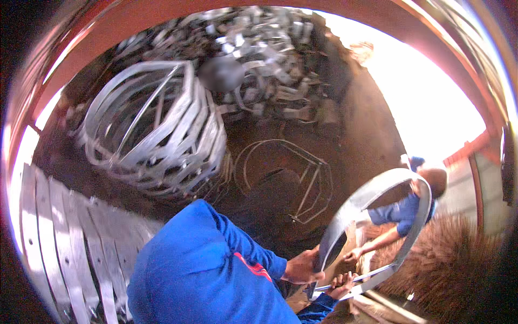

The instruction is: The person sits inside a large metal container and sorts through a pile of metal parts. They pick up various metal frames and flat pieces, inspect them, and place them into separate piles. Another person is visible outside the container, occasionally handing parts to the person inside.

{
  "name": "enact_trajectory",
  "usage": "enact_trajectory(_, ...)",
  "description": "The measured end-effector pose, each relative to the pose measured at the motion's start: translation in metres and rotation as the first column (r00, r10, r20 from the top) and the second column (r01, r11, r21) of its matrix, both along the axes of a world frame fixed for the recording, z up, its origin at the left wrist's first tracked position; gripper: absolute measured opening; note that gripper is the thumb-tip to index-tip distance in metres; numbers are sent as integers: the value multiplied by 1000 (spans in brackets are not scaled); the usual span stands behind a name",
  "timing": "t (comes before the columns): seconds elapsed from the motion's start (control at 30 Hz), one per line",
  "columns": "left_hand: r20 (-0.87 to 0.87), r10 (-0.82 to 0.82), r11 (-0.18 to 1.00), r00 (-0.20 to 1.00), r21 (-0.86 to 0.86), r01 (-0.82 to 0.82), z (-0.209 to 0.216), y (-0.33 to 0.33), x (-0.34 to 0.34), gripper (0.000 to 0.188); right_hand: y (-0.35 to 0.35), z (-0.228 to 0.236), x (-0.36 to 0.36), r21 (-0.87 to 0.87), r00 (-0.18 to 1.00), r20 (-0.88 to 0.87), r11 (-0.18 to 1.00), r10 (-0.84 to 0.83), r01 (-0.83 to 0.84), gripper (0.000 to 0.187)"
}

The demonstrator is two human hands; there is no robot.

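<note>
A large grey metal hoop (346, 214), a flat band bent round with a thin rod across its lower part, is held up in front of me at the right. My left hand (304, 266) is closed on the band's lower left edge. Close beside it, my right hand (341, 285) has its fingers wrapped round the rod and lower part of the hoop. Both arms wear blue sleeves, the left one with a red stripe. Through the hoop's opening shows part of a co-worker in blue (406, 208), with one bare forearm reaching toward the left.
Stacked metal hoop frames (208, 127) stand at the left. Beyond them lies a heap of metal pieces (270, 48). A single thin frame (308, 194) rests on the dark ground ahead. Long flat metal strips (54, 243) line the near left; a brown bristly pile (458, 264) is at right.
</note>
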State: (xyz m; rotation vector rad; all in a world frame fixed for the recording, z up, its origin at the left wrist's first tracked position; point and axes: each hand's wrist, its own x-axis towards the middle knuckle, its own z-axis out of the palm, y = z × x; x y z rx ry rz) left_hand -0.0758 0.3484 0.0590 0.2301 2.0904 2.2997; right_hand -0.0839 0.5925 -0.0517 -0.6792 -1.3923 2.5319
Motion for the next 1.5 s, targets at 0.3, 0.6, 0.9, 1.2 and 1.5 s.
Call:
enact_trajectory(0.3, 99, 591, 782, 800, 174, -599, 20, -50, 0, 40, -131, 52, -107, -151, 802, 89, 804, 591, -575, 25)
enact_trajectory(0.6, -187, 974, 168, 130, 209, -963, 100, -154, -6, 36, -291, 119, -147, -245, 332, -173, 286, 927, -926, 32)
enact_trajectory(0.9, -126, 987, -35, -100, 440, -897, 168, -289, 59, 27, -414, 245, -103, -509, -45, -322, -213, 946, -834, 18)
enact_trajectory(1.2, -166, 952, -188, -259, 350, -918, 222, -242, 98, 24, -398, 231, -78, -473, -206, -419, -406, 884, -782, 30)
enact_trajectory(1.5, -420, 907, 28, 39, -31, -999, 185, -184, 106, 56, -339, 143, -63, -138, -355, -289, -406, 889, -904, 49)
